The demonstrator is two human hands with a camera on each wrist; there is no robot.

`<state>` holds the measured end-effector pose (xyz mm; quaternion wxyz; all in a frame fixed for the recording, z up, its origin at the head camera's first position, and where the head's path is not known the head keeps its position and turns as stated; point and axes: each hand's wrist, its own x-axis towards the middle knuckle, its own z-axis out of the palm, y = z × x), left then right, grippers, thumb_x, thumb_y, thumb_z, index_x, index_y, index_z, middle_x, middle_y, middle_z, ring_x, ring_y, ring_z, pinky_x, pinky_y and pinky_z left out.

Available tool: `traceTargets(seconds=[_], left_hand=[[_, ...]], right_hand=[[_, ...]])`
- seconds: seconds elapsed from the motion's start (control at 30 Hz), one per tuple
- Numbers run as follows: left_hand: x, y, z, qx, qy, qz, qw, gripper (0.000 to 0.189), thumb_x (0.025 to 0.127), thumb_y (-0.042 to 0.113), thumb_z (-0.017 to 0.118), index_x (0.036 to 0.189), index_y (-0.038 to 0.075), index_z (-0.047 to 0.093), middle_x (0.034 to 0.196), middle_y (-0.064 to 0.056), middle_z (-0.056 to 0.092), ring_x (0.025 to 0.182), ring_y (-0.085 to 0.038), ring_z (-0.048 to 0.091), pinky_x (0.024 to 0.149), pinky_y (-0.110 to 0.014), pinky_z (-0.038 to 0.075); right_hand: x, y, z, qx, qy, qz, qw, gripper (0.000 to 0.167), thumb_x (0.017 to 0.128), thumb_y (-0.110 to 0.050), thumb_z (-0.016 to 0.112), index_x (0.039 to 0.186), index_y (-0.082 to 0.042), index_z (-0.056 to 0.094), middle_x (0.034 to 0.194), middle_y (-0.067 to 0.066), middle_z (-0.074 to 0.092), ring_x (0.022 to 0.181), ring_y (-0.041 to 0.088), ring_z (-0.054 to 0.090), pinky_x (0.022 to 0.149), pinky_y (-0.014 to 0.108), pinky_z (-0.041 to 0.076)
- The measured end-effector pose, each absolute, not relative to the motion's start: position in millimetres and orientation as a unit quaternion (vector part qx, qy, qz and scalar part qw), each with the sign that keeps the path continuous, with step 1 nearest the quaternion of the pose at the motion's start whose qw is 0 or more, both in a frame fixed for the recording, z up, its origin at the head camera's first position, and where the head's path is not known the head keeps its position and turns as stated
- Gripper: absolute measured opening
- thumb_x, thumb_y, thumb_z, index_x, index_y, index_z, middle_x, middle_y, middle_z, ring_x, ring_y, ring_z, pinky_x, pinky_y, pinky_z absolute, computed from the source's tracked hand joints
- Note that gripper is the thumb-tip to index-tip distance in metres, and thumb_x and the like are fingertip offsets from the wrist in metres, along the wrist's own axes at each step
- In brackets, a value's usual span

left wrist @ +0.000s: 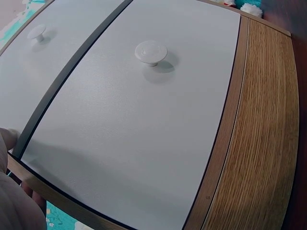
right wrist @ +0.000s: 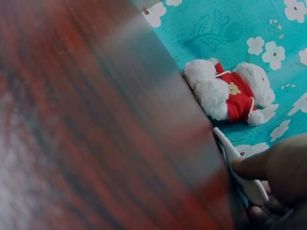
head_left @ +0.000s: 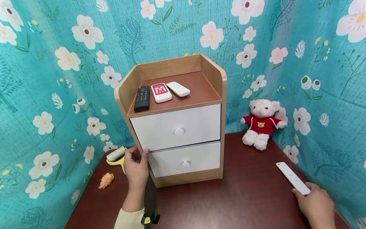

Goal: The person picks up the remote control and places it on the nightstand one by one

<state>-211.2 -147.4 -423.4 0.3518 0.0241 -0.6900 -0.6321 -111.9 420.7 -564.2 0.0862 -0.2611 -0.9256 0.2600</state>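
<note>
My left hand holds the left side of a small wooden cabinet, thumb on the front edge and the other fingers around the side panel. The cabinet has an upper white drawer and a lower white drawer, both closed, each with a round knob. At the right edge of the table, my right hand grips the near end of a slim white remote control. In the right wrist view the thumb lies along this remote; the other fingers are partly hidden.
On the cabinet top lie a black remote, a red-and-white remote and a white remote. A teddy bear in red sits at the back right. Left of the cabinet are a yellow-handled lint roller and an orange scrunchie-like item.
</note>
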Motion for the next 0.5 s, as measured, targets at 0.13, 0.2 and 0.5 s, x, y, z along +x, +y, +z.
traceTargets(seconds=[0.13, 0.2, 0.5], left_hand=[[-212, -148, -422, 0.020, -0.685, -0.634, 0.358, 0.038, 0.099, 0.011, 0.082, 0.127, -0.006, 0.062, 0.111, -0.008, 0.066, 0.099, -0.013, 0.063, 0.083, -0.015, 0.052], [-213, -148, -422, 0.018, -0.684, -0.635, 0.359, 0.037, 0.099, 0.010, 0.082, 0.126, -0.006, 0.062, 0.111, -0.008, 0.066, 0.100, -0.013, 0.063, 0.083, -0.016, 0.052], [-214, -149, -424, 0.026, -0.684, -0.639, 0.351, 0.040, 0.099, 0.014, 0.083, 0.128, -0.004, 0.062, 0.111, -0.003, 0.065, 0.100, -0.012, 0.063, 0.083, -0.015, 0.052]], right_hand=[[-116, 419, -561, -0.269, -0.920, 0.274, 0.083, 0.068, 0.096, -0.031, 0.079, 0.135, 0.020, 0.055, 0.125, 0.047, 0.060, 0.106, 0.059, 0.060, 0.086, 0.067, 0.045], [-117, 417, -559, -0.276, -0.916, 0.279, 0.078, 0.069, 0.095, -0.036, 0.081, 0.133, 0.016, 0.059, 0.124, 0.042, 0.064, 0.104, 0.055, 0.063, 0.083, 0.063, 0.045], [-118, 404, -550, -0.324, -0.878, 0.342, 0.086, 0.074, 0.094, -0.054, 0.080, 0.135, 0.006, 0.068, 0.098, 0.018, 0.077, 0.088, 0.029, 0.066, 0.072, 0.041, 0.043]])
